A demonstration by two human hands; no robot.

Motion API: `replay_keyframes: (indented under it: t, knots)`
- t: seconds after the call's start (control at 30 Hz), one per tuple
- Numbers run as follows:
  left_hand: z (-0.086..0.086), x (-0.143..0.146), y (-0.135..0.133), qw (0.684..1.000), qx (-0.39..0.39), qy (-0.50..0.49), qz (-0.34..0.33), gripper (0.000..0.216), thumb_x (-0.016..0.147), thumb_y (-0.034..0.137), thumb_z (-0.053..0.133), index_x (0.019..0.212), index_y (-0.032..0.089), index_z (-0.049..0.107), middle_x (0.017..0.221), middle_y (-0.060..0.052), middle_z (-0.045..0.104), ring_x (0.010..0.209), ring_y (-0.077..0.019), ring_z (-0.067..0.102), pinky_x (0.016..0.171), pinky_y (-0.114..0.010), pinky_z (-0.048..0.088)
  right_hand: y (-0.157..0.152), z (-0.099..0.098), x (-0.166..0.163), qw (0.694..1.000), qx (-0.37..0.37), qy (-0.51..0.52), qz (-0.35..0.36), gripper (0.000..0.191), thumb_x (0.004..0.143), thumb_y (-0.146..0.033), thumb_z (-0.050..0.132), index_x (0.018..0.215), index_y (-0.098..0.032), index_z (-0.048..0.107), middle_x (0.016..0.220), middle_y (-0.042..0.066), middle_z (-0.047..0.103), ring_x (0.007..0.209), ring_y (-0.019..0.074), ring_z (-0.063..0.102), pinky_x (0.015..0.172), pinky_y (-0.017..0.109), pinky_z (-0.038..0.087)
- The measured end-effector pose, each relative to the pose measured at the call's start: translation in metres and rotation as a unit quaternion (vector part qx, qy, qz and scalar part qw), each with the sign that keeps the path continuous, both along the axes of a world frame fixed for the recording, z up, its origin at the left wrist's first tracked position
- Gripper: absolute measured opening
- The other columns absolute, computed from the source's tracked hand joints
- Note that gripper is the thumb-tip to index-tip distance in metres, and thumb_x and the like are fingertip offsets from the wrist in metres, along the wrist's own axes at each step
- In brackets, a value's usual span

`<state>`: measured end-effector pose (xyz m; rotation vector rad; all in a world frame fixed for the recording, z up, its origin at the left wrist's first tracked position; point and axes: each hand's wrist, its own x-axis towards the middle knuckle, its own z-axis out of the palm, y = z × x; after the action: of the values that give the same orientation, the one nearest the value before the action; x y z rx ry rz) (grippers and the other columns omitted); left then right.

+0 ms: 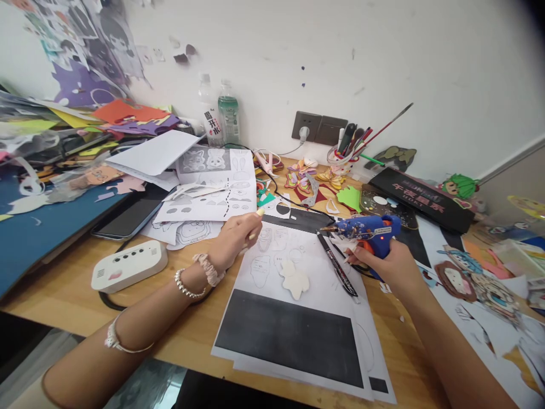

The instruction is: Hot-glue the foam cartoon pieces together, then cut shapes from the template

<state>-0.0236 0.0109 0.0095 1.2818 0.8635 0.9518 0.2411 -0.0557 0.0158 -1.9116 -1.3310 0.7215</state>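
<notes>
Over the wooden surface (191,335): blue glue gun (367,228)

The right hand (394,262) is gripping the glue gun near a black pen (337,264); whether the bent-fingered left hand (236,237) is holding anything, I cannot tell. Between them, a white cutout (296,280) is lying on printed paper (289,338).

2 bottles (229,118) stand nr wall (255,51), phone (130,215) nr wht. box (129,265).

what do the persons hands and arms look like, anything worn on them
Both hands are gloveless. By the left hand, the wrist carries a pale pinkish scrunchie and a silvery beaded bracelet; farther up is a thin bangle with a white ornament, then a beige sleeve edge. The right hand and visible forearm show no jewellery or sleeve.
</notes>
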Motion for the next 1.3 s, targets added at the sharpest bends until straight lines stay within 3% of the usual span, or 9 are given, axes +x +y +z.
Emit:
replay_keyframes:
  t: [0.07,0.2,0.4,0.5,0.6,0.8,0.97,1.17,1.3]
  knots:
    - [0.0002,0.0004,-0.0001,1.0,0.028,0.006,0.011,0.042,0.081,0.038,0.046,0.048,0.016,0.032,0.042,0.005,0.032,0.04,-0.0049,0.03,0.04,-0.019,0.026,0.0003,0.0006,-0.0008,1.0,0.007,-0.01,-0.001,0.016,0.064,-0.036,0.061,0.069,-0.022,0.055,0.062,0.003,0.067,0.069,0.0273,0.065,0.067,0.038,0.051]
    - [-0.0006,0.0014,0.0002,0.996,0.086,-0.022,0.009,0.018,0.076,0.032,0.056,0.073,0.017,0.047,0.059,0.003,0.051,0.055,-0.0076,0.046,0.053,-0.02,0.037,0.0011,0.0016,-0.0018,1.0,0.004,-0.021,-0.005,0.015,0.064,-0.035,0.061,0.068,-0.022,0.055,0.06,0.002,0.067,0.066,0.0266,0.065,0.065,0.036,0.052]
    - [-0.0033,0.0002,-0.0007,0.997,0.065,0.039,0.021,0.05,0.084,0.042,0.04,0.042,0.015,0.032,0.039,0.004,0.031,0.04,-0.0057,0.029,0.044,-0.022,0.026,0.0001,0.0023,-0.0018,1.0,-0.001,-0.028,-0.003,0.017,0.064,-0.037,0.061,0.07,-0.023,0.054,0.062,0.001,0.067,0.069,0.026,0.065,0.067,0.036,0.051]
    - [-0.0036,0.0014,-0.001,0.994,0.105,0.024,0.014,0.03,0.08,0.034,0.051,0.057,0.014,0.049,0.055,0.002,0.048,0.054,-0.0068,0.043,0.055,-0.021,0.035,-0.0006,0.0013,-0.0013,1.0,0.002,-0.018,-0.004,0.018,0.063,-0.038,0.062,0.07,-0.023,0.054,0.062,0.002,0.067,0.066,0.026,0.065,0.065,0.036,0.051]
    - [-0.004,0.0024,-0.0015,0.995,0.103,0.007,-0.008,0.014,0.076,0.03,0.057,0.074,0.015,0.054,0.058,0.003,0.05,0.055,-0.0071,0.044,0.054,-0.02,0.036,-0.0002,0.0004,-0.0009,1.0,0.002,-0.03,-0.006,0.019,0.063,-0.038,0.062,0.069,-0.022,0.054,0.062,0.002,0.067,0.067,0.0261,0.065,0.065,0.036,0.05]
    - [-0.0038,0.0011,-0.0021,0.998,0.051,0.04,0.008,0.044,0.082,0.041,0.043,0.047,0.016,0.034,0.043,0.006,0.027,0.041,-0.0056,0.024,0.043,-0.022,0.021,0.0003,0.0021,-0.0007,0.999,-0.005,-0.039,-0.008,0.018,0.063,-0.039,0.06,0.069,-0.023,0.053,0.062,0.001,0.067,0.069,0.0249,0.065,0.065,0.034,0.05]
    - [-0.0019,0.0023,-0.0032,0.995,0.09,0.027,-0.032,0.022,0.077,0.033,0.053,0.066,0.015,0.05,0.064,0.001,0.051,0.062,-0.0091,0.046,0.061,-0.022,0.037,0.0,0.0012,-0.0002,0.998,-0.001,-0.062,-0.014,0.02,0.063,-0.039,0.061,0.07,-0.021,0.056,0.062,0.002,0.067,0.068,0.0266,0.065,0.063,0.036,0.05]
    - [-0.0027,-0.0002,-0.0027,0.994,0.088,0.038,-0.049,0.044,0.087,0.037,0.035,0.048,0.015,0.038,0.046,0.003,0.04,0.048,-0.0074,0.038,0.056,-0.023,0.034,0.0012,0.0023,-0.0014,0.999,0.0,-0.036,-0.006,0.017,0.062,-0.037,0.061,0.068,-0.021,0.056,0.061,0.002,0.067,0.067,0.0262,0.065,0.063,0.035,0.051]
    - [-0.0008,-0.001,-0.0021,0.995,0.089,0.037,-0.039,0.024,0.08,0.032,0.049,0.063,0.015,0.048,0.062,0.002,0.049,0.061,-0.0087,0.045,0.064,-0.022,0.036,0.0011,0.0006,0.0019,0.998,0.0,-0.065,-0.012,0.019,0.062,-0.04,0.061,0.069,-0.022,0.057,0.062,0.002,0.067,0.067,0.0271,0.064,0.064,0.037,0.05]
